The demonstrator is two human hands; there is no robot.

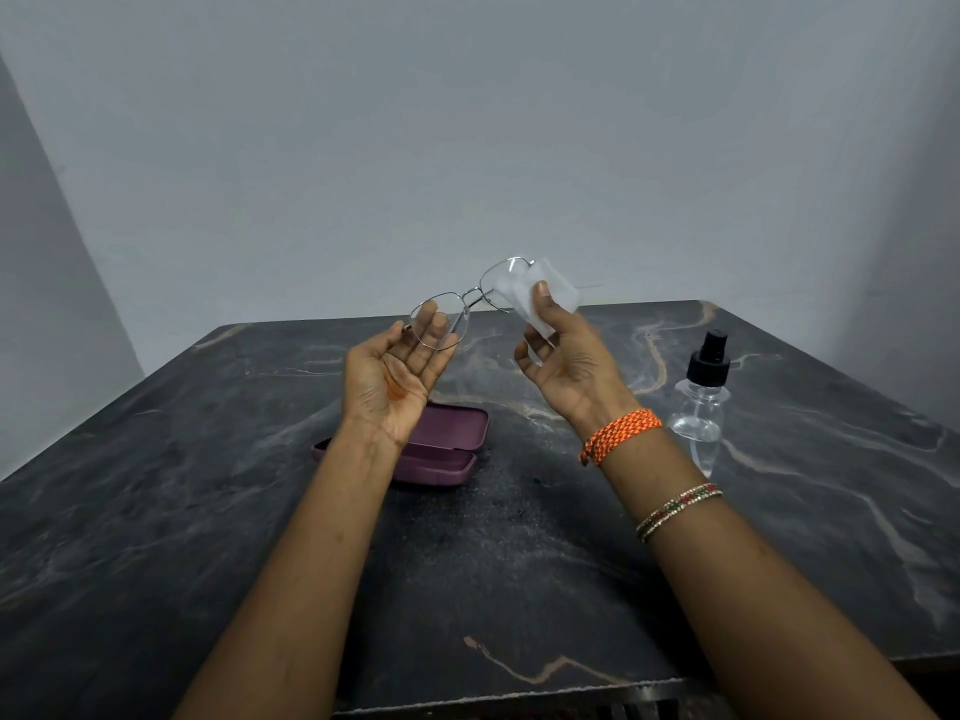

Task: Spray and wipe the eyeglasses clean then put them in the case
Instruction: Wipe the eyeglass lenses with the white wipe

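Thin metal-framed eyeglasses [470, 298] are held up above the dark marble table. My left hand [397, 371] is palm up and holds the left lens at its fingertips. My right hand [563, 350] pinches a white wipe [550, 293] against the right lens, thumb on the near side. A purple glasses case [436, 449] lies open on the table below my left wrist, partly hidden by that arm. A clear spray bottle [701, 407] with a black pump top stands at the right of the table.
The dark marble table [208, 511] fills the lower view, its near edge at the bottom. A plain grey wall rises behind the far edge. An orange thread band and bangles circle my right wrist.
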